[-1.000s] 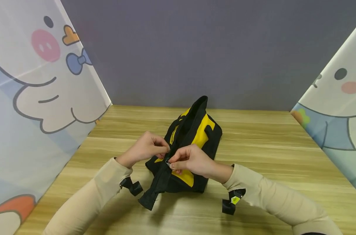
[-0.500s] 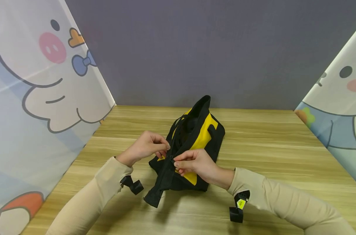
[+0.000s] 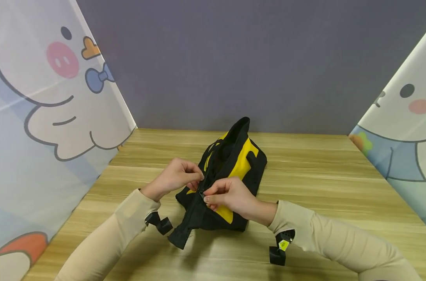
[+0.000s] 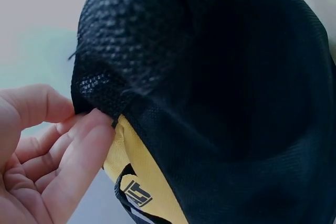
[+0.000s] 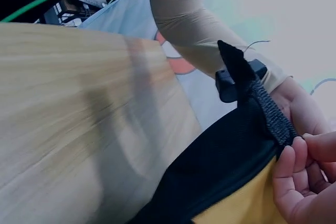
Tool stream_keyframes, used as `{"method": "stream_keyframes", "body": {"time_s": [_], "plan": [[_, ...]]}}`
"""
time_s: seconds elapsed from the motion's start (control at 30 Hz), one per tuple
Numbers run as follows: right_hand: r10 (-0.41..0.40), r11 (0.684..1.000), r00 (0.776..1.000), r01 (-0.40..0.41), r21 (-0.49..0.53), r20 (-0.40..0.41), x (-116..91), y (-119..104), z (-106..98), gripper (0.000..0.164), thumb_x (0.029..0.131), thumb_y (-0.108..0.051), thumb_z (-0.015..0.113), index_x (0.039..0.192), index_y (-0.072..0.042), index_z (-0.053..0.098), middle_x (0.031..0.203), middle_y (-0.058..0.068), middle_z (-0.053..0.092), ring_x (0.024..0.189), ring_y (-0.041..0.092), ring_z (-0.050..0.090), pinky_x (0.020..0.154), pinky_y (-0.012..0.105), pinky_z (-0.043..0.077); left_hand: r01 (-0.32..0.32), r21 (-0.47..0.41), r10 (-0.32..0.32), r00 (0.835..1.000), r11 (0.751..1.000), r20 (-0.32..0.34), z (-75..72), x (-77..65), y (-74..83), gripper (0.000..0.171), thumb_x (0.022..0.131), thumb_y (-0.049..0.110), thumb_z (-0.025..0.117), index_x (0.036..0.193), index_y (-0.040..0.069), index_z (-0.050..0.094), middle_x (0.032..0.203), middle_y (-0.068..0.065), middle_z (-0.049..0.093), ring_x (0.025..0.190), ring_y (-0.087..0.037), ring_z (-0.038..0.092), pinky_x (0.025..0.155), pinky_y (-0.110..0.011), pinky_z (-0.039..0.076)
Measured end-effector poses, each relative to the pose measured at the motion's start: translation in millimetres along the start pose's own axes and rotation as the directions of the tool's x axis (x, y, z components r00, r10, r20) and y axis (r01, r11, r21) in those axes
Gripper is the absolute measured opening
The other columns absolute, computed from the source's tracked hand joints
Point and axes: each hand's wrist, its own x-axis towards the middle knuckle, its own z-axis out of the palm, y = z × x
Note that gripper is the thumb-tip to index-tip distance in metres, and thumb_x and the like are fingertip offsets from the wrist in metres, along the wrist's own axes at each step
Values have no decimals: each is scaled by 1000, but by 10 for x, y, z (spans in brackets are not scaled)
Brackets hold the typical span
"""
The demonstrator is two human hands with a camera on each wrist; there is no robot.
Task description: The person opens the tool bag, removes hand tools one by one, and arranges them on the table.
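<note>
A black fabric bag with yellow panels (image 3: 242, 163) lies on the table, its long zipped mouth gaping at the far end. My left hand (image 3: 176, 175) pinches the mouth's left edge between thumb and finger. In the left wrist view, the left hand's fingers (image 4: 79, 156) grip the black edge above a yellow panel with printed letters. Across from it, my right hand (image 3: 235, 197) pinches the small zipper pull (image 3: 201, 194). The right wrist view shows the right hand's fingertips (image 5: 296, 156) at the black zipper strip. A black zipper end tab (image 3: 179, 236) sticks out toward me.
The bag stands on a wood-grain table (image 3: 322, 171). A grey panel (image 3: 234, 62) rises behind it, with cartoon-printed sheets (image 3: 69, 117) at the sides. Black camera mounts (image 3: 277, 253) hang from both wrists, close over the table.
The bag's mouth gapes a little wider than a second ago. Both hands keep their grips close together at the zipper. The head view has shifted slightly.
</note>
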Motion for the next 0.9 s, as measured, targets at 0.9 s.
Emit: {"method": "stream_keyframes", "body": {"time_s": [0.9], "plan": [[-1,994,1000,1,-107,5,-15,84,-119,17,88,4,67,100,16,68,76,1,67,63,12,55,59,20,50,-12,149,-30,962,989,272,-127,211,167,18,92,5,62,76,0,71,65,-9,68,58,-23,67,59,-43,62]]}}
